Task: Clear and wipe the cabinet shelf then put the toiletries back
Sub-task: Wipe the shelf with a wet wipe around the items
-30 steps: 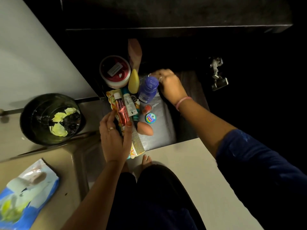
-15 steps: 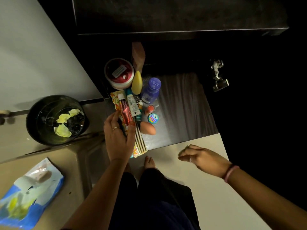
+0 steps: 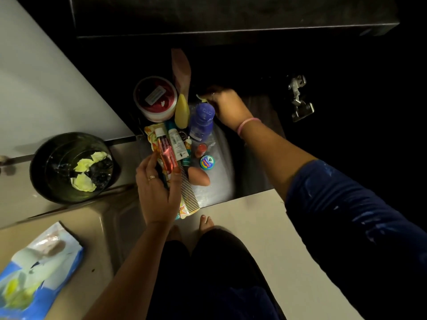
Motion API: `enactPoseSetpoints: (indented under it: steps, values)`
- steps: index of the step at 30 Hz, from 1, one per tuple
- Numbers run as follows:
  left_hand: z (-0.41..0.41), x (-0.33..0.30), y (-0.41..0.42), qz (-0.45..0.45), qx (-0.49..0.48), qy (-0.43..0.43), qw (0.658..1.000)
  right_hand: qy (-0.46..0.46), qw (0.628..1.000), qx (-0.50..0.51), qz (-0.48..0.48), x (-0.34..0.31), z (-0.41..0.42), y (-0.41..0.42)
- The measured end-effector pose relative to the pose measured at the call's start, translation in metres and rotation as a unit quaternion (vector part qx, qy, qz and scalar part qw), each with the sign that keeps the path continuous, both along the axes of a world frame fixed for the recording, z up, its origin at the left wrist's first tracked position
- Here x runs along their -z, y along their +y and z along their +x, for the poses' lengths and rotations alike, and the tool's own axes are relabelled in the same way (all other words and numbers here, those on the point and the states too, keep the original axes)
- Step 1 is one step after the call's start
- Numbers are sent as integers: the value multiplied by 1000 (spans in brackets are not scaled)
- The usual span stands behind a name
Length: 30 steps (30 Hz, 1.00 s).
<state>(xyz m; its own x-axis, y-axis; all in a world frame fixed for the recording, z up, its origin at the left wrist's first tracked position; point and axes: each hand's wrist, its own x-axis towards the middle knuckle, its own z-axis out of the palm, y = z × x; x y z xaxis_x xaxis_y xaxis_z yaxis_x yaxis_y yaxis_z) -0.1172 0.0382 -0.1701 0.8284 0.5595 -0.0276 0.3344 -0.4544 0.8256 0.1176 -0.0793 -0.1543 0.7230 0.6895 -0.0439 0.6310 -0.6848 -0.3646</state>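
Crowded at the dark cabinet shelf (image 3: 258, 107) edge: purple bottle (image 3: 201, 122), red-lidded jar (image 3: 156, 98), small Vaporub tin (image 3: 207, 162). Left hand (image 3: 157, 195) closed around red tube (image 3: 167, 158), comb (image 3: 189, 192). Right hand (image 3: 227, 106) pinching a yellowish scrap. Black bin (image 3: 71, 167) holding yellow wads.

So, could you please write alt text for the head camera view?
Seen from above, the left hand holds a red tube among toiletries on a dark shelf, while the right hand reaches behind a purple bottle.
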Motion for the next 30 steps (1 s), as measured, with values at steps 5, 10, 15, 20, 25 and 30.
enactPoseSetpoints:
  steps: [5,10,15,20,25,30]
  values:
    - [0,-2,0,7,1,-2,1000,-56,996,-38,54,6,-60,-33]
    - [0,-3,-1,8,-3,7,1000,17,997,-4,73,3,-143,-82]
    - [0,-2,0,12,-2,5,1000,90,993,-69,23,-10,-210,-122]
    - [0,-2,0,3,0,7,1000,119,992,-31,14,-33,-201,-150]
    - [0,1,1,-1,4,1,1000,13,943,325,76,-28,-117,-147]
    - [-1,0,1,0,7,-2,1000,5,919,392,38,8,-141,-117]
